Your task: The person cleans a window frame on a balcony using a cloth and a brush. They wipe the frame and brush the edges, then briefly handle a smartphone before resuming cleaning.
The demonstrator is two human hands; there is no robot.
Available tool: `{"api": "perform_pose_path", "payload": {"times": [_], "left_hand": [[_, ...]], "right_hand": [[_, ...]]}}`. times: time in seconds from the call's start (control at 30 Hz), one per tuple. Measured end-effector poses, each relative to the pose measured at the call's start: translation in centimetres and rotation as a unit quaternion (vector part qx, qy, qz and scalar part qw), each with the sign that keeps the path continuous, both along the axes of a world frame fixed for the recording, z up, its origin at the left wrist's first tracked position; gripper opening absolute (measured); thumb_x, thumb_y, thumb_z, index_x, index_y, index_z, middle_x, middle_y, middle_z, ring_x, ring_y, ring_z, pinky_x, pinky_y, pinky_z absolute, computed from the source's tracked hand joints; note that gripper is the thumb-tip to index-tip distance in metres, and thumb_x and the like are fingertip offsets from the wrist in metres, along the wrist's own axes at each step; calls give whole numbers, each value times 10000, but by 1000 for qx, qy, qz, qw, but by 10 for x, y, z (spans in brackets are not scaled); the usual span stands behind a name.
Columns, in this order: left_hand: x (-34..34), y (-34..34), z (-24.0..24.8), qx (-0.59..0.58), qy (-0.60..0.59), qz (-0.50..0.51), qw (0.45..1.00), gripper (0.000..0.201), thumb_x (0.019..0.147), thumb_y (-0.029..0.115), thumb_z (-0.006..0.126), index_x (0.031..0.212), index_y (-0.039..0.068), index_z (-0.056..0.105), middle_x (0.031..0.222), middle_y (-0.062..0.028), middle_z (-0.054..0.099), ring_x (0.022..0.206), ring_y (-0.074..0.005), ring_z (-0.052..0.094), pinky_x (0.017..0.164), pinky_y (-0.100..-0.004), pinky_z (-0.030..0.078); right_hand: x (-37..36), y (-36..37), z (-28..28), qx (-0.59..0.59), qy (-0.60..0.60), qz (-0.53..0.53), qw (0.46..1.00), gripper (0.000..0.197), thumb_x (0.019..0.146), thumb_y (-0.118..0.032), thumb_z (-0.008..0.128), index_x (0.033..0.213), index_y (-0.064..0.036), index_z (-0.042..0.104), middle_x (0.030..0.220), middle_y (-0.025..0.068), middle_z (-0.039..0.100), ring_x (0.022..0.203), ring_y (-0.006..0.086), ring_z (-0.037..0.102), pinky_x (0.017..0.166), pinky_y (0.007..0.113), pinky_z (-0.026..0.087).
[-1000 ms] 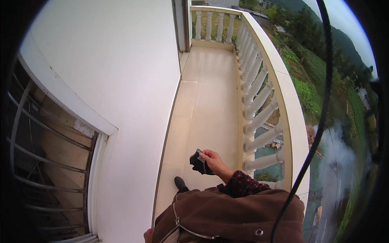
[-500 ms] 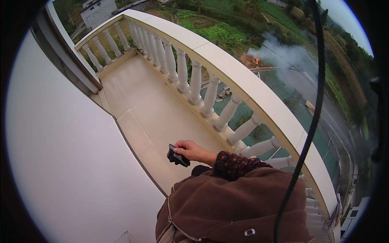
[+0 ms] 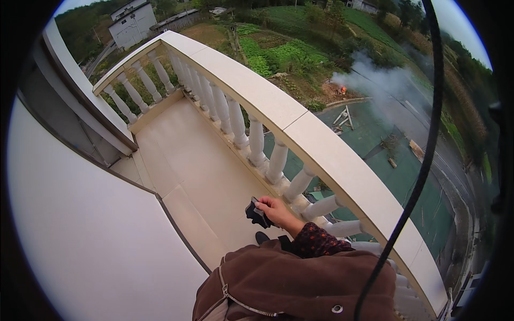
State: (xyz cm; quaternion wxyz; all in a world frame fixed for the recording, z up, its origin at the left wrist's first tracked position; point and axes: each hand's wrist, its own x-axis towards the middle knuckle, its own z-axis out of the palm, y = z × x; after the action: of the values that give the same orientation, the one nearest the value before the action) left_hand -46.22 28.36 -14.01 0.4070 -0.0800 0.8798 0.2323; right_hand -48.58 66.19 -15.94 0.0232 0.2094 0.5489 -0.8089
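My right hand (image 3: 275,212) reaches out from a dark, red-dotted sleeve in front of a brown vest. Its thumb and fingers pinch the edge of a small black cloth item with grey edging (image 3: 257,215), which hangs in loose folds over the tiled floor (image 3: 206,179). What kind of cloth item it is cannot be made out. My left hand is out of view. Below the hand, a dark shoe (image 3: 262,237) shows on the tiles.
A balcony railing (image 3: 265,112) with white balusters curves along the right. On the left stands a white wall (image 3: 91,214), with a doorway (image 3: 75,115) further along. A black cord (image 3: 423,176) hangs at right. Outside, a fire (image 3: 342,90) smokes beside a green yard.
My right hand, still holding the dark cloth item, now appears further right, closer to the balusters. The view has shifted forward along the balcony, and a shoe has come into sight.
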Motion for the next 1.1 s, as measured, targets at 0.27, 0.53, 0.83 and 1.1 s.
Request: {"api": "perform_pose_path", "payload": {"times": [0.27, 0.53, 0.83, 1.1], "left_hand": [[-133, -2, 6, -33, -24, 52, 998, 323, 831, 298, 648, 916, -4, 722, 712, -147, 695, 627, -238, 676, 614, -351, 536], [-321, -43, -2, -25, -79, -55, 995, 340, 819, 318, 650, 904, -2, 724, 697, -151, 688, 616, -245, 675, 605, -354, 534], [-506, -44, 9, -13, -113, -164, 980, 359, 805, 341, 651, 889, 0, 726, 680, -157, 682, 605, -254, 674, 595, -357, 532], [-616, -45, 11, -46, -97, -132, 985, 376, 793, 361, 653, 876, 2, 728, 665, -162, 675, 595, -262, 673, 586, -360, 530]], "right_hand": [[-172, -10, -19, -58, -28, 85, 994, 192, 994, -200, 591, 971, -15, 636, 795, 50, 672, 621, 145, 675, 541, 275, 521], [-345, -8, -6, -47, -26, 49, 997, 192, 1009, -192, 562, 962, -21, 635, 780, 47, 661, 636, 146, 657, 559, 287, 540], [-519, 3, 13, 1, -25, 7, 1000, 189, 988, -240, 605, 955, -61, 657, 759, -8, 645, 620, 81, 607, 543, 240, 483], [-696, -7, -26, -34, 11, 100, 994, 170, 982, -224, 622, 924, -68, 660, 760, -63, 604, 648, 37, 530, 583, 200, 416]]}}
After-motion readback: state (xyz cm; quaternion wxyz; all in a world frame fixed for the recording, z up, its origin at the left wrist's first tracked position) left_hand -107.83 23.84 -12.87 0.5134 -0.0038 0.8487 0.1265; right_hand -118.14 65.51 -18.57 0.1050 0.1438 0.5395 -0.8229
